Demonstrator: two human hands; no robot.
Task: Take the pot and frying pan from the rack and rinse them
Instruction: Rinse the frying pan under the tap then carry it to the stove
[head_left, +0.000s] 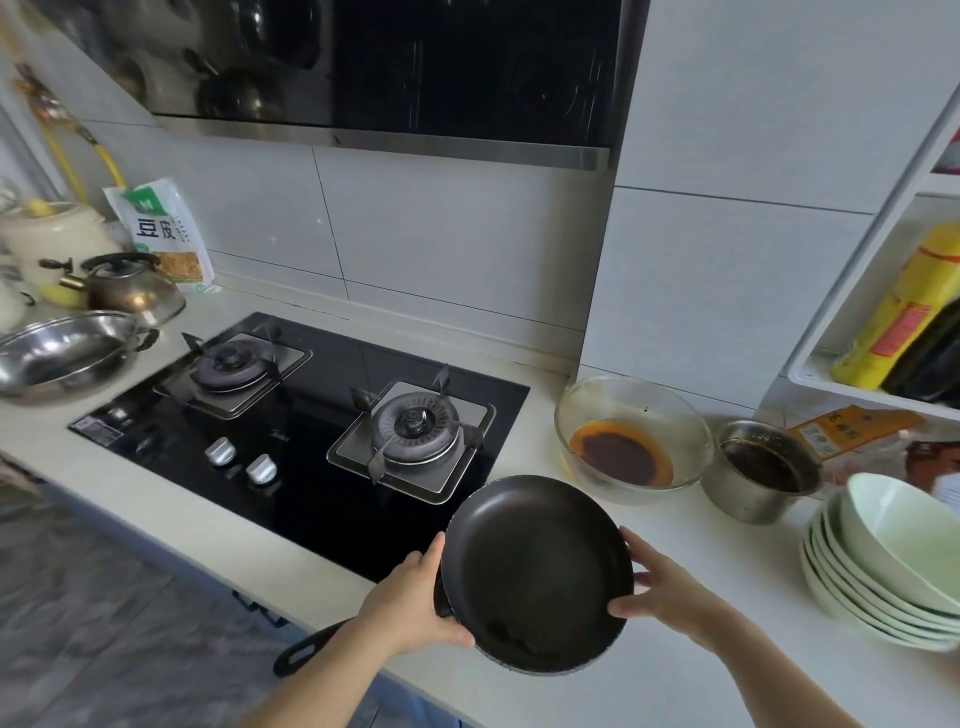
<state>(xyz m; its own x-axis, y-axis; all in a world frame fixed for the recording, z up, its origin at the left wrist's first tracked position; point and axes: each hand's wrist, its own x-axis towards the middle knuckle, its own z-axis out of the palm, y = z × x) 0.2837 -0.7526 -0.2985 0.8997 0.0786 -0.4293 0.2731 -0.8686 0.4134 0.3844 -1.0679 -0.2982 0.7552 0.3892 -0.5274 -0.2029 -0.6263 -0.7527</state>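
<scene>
Pale kitchen counter (649, 691) beside a black glass hob (311, 467): both hands, left hand (415, 603) and right hand (662, 592), grip the rim of a round black frying pan (535, 571), tilted above the counter's near edge.

Home kitchen: gas hob (311, 415), range hood (415, 78), kettle (132, 288)

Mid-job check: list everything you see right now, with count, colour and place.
Round black frying pan: one, black, held over the counter's front edge.
Black glass gas hob: one, two burners, centre counter.
Clear glass bowl: one, red-brown sauce inside, right of the hob.
Small steel pot: one, silver, right of the glass bowl.
Pale green bowls: a stack, far right.
Steel wok: one, silver, far left.
Metal kettle: one, behind the wok.
Left hand: holds the pan's left rim.
Right hand: holds the right rim.
</scene>
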